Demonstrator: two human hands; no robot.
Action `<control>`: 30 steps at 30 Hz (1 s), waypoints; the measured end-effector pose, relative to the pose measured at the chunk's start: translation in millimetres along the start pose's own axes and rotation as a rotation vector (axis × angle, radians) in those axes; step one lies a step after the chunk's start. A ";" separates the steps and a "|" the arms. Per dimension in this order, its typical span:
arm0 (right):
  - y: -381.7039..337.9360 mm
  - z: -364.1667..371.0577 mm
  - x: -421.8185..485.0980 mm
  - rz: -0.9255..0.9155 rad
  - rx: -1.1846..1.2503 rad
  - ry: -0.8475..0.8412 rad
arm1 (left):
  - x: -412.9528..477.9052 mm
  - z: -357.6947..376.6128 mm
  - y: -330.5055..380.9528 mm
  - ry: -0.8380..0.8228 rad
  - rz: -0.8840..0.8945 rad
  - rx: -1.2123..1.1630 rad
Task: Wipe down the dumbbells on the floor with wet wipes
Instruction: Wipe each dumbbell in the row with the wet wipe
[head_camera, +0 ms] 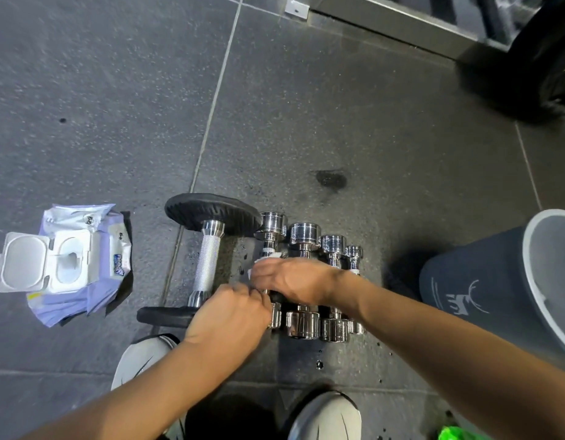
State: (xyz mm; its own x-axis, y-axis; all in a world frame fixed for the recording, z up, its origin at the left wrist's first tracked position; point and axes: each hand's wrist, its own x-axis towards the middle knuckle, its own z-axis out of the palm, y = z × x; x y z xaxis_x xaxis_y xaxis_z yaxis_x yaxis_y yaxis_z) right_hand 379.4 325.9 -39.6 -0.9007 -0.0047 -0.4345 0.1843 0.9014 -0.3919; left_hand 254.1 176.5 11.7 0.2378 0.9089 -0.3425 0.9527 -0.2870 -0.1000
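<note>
The person wears pale grey shoes (325, 417), and both forearms (141, 395) are bare.

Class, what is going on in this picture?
A person leans over a row of chrome dumbbells. The right hand holds a white wipe around the handle of the leftmost chrome dumbbell, while the left hand grips its near end. The wipes pack lies open on the left; a grey bin stands on the right.
</note>
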 end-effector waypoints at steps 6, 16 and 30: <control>-13.5 -6.1 15.5 0.119 -0.121 0.026 | 1.9 7.9 -2.6 -0.006 0.015 -0.083; -17.5 -16.4 28.8 0.191 -0.166 -0.127 | 1.7 6.5 -3.2 0.011 0.023 -0.069; -20.4 -17.1 5.2 0.078 0.034 -0.191 | -0.5 -6.5 -4.4 -0.131 -0.012 -0.015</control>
State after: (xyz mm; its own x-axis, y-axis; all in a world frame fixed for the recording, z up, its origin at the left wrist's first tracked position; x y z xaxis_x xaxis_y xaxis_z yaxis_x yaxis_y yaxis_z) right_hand 364.2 314.9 -20.0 -0.7927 -0.0202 -0.6093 0.2670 0.8870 -0.3768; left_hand 251.0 179.3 18.4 0.2010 0.8648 -0.4602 0.9582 -0.2713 -0.0913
